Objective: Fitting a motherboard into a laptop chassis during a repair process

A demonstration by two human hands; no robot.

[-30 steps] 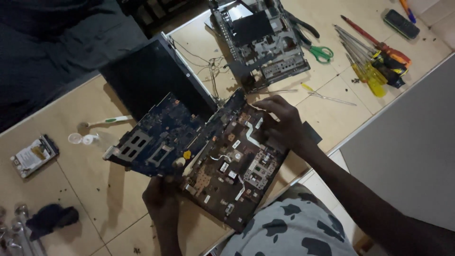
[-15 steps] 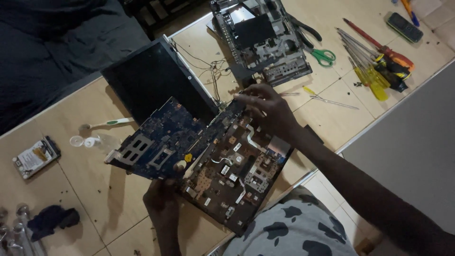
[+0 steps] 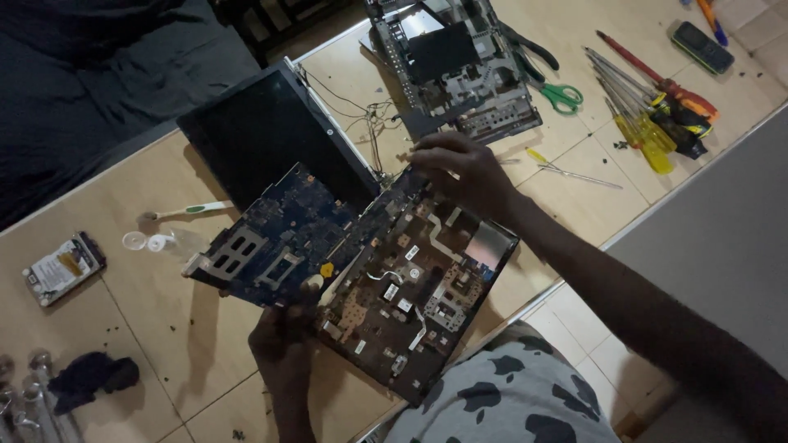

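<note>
My left hand (image 3: 283, 344) grips the near edge of a blue laptop motherboard (image 3: 279, 238) and holds it tilted up over the open laptop base (image 3: 419, 303). That base lies on the tiled floor with its dark inner frame and small parts showing. My right hand (image 3: 464, 168) hovers over the far corner of the base, fingers curled and spread, close to loose thin wires (image 3: 365, 123). I cannot see anything held in it. The detached black screen panel (image 3: 271, 139) lies just behind the motherboard.
Another stripped laptop chassis (image 3: 455, 70) lies at the back, with green-handled scissors (image 3: 562, 94) beside it. Several screwdrivers (image 3: 648, 107) and a small phone (image 3: 698, 45) lie at the right. A hard drive (image 3: 61, 267), a toothbrush (image 3: 185, 211) and a dark cloth (image 3: 90, 377) sit left.
My right hand has lifted off the laptop base's middle and moved toward its far corner near the wires. The motherboard in my left hand has stayed tilted up.
</note>
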